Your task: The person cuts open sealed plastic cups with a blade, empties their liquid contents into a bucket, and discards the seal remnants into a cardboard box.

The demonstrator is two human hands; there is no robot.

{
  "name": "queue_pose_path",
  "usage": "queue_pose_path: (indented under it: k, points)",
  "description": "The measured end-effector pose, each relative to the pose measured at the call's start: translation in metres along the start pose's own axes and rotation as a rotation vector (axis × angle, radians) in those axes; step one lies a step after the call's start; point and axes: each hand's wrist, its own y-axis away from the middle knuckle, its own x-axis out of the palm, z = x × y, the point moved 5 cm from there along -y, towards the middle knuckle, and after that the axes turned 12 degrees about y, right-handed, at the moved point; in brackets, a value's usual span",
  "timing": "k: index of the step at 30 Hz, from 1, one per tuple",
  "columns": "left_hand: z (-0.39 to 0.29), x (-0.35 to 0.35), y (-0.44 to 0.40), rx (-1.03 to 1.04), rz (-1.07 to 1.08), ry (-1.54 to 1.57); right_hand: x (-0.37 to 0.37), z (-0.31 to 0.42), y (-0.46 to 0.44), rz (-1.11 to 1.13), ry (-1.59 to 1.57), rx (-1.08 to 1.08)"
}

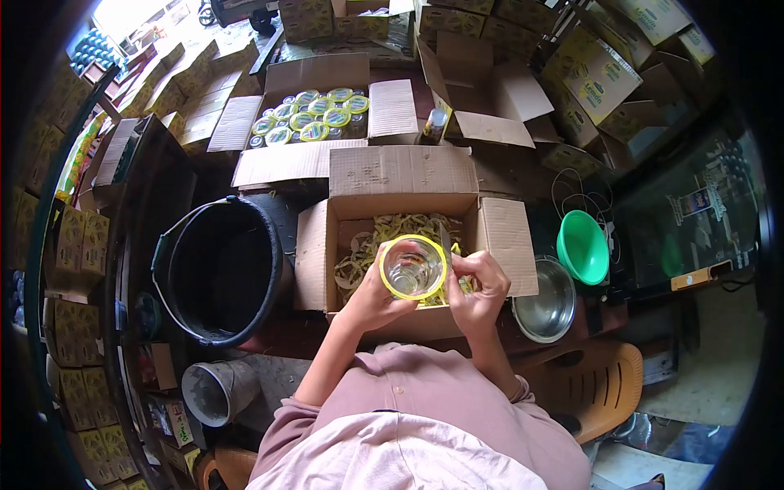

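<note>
My left hand [371, 296] is wrapped round a clear plastic cup [413, 268] with a bright yellow rim. The cup's open mouth faces up toward me. Close to its right side, my right hand [478, 286] is closed on a thin grey blade [445, 242] that looks like a knife; its handle is hidden by the fingers. The blade stands upright against or just beside the yellow rim; I cannot tell if they touch. Below both hands sits an open cardboard box [400, 173] holding a heap of yellow-green strips [359, 255].
A large black bucket [273, 269] stands left, a metal bowl [545, 302] and a green bowl [583, 247] right. Farther back are a carton of yellow-lidded cups [314, 114], an open carton [498, 90] and a small jar [434, 126]. A grey bucket [219, 392] is lower left.
</note>
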Motion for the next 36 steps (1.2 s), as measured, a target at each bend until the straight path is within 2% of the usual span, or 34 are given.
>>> queue_pose_path:
  k: [3, 11, 15, 20, 24, 29, 36]
  points:
    - [0.002, -0.004, -0.002, 0.004, -0.017, 0.031, 0.001, -0.008, 0.000, 0.027, -0.057, 0.056]
    - [0.005, -0.006, -0.002, -0.040, -0.015, 0.106, 0.002, 0.003, 0.004, -0.017, 0.006, 0.000]
    - [-0.001, -0.006, -0.002, -0.024, -0.032, 0.074, 0.003, 0.011, 0.003, -0.058, 0.065, -0.068]
    - [-0.004, -0.005, -0.001, -0.011, 0.034, -0.016, 0.004, 0.010, -0.002, -0.021, 0.042, -0.031]
    - [-0.004, -0.008, -0.002, -0.007, 0.005, 0.073, 0.005, 0.001, -0.006, 0.068, -0.112, 0.000]
    - [-0.004, -0.004, -0.004, -0.019, -0.058, 0.062, 0.005, 0.004, 0.002, 0.022, -0.076, 0.007]
    - [-0.011, 0.002, -0.006, -0.034, 0.020, 0.023, 0.004, 0.001, 0.000, 0.011, -0.047, 0.002]
